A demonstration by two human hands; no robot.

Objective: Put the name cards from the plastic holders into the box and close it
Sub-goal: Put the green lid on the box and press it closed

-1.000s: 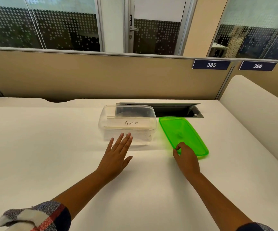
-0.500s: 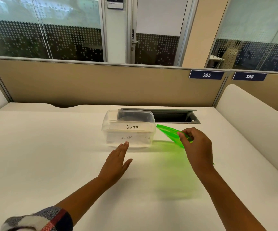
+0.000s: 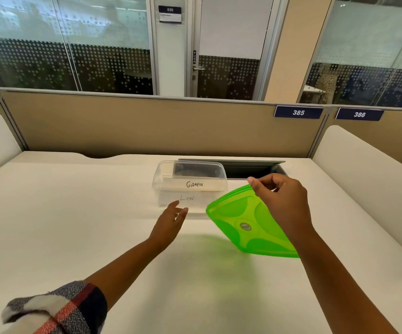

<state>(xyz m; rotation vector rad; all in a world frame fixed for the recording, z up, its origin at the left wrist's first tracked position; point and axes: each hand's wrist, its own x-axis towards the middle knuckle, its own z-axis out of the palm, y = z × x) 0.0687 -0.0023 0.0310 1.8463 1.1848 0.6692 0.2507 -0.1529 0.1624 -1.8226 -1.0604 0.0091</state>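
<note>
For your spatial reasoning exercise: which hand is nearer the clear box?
Left. The left hand reaches the clear box at its near wall; the right hand holds the green lid raised beside it.

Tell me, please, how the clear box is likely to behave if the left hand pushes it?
The clear box looks thin-walled and holds only paper cards, so probably light and quick to slide on the smooth desk. Its broad, low shape seems unlikely to tip.

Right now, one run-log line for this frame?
step: closing box | right hand: holds green lid tilted, above desk | left hand: open, by clear box | cards: inside | lid: off
</note>
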